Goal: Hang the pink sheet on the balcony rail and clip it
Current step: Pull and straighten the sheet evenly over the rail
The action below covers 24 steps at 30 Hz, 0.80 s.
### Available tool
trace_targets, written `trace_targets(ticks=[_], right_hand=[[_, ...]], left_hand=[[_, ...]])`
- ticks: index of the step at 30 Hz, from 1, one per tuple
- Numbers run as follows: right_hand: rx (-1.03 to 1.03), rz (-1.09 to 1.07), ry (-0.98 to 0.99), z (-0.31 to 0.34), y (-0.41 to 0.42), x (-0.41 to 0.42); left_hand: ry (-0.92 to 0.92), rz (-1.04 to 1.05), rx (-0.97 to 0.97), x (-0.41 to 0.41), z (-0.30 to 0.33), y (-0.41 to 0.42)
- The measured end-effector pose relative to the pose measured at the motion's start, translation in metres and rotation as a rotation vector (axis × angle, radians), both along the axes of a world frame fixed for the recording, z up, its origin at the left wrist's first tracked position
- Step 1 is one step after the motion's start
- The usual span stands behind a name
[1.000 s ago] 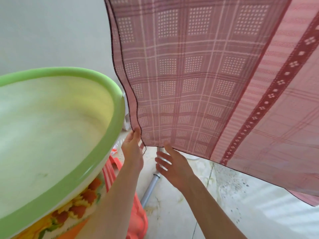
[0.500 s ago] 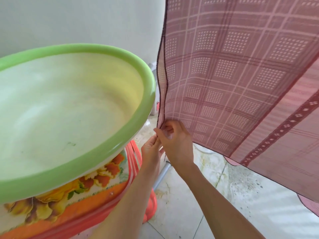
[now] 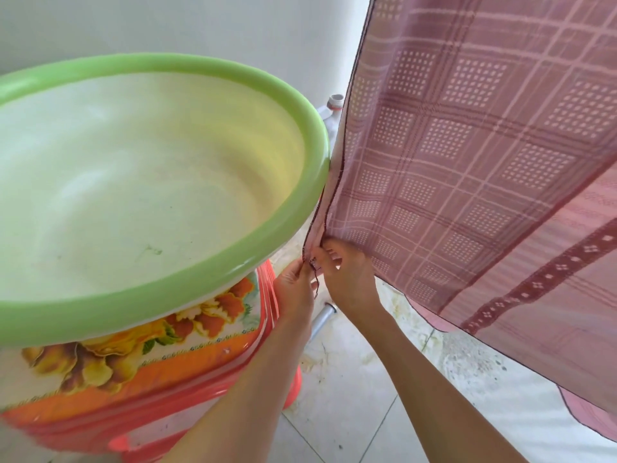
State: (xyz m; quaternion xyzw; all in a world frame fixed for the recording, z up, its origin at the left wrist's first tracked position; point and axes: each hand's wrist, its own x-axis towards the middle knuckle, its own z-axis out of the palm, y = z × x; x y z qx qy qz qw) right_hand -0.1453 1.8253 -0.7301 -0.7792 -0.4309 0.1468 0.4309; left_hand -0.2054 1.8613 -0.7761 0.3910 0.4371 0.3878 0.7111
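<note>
Pink checked sheet (image 3: 467, 155) with dotted squares, pale green basin (image 3: 140, 182), orange flower-printed tub (image 3: 140, 359) beside the fingers (image 3: 329, 253).

Bright soft daylight, sunlit floor patch lower right, wide-angle bending at edges, slight overall softness

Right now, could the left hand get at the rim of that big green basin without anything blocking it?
Probably yes. The left hand sits just below the green basin, with open air between them. But its fingers are pinching the pink sheet corner alongside the right hand, so it would have to let go first.
</note>
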Motion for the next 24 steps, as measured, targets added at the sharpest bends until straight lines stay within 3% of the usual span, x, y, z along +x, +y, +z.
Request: trace_targets(ticks=[7,14,20,24], right_hand=[[0.057,-0.008,0.111,0.013,0.009,0.007],[0.084,-0.071,0.269,0.013,0.007,0.009],[0.079,-0.065,0.501,0.021,-0.01,0.014],[0.082,-0.116,0.581,0.019,-0.035,0.017]], left_hand=[[0.077,-0.023,0.097,-0.001,-0.005,-0.003],[-0.067,-0.163,0.125,-0.003,0.011,-0.005],[-0.046,-0.108,0.142,0.005,0.014,-0.002],[-0.047,-0.01,0.031,0.01,0.013,-0.001]])
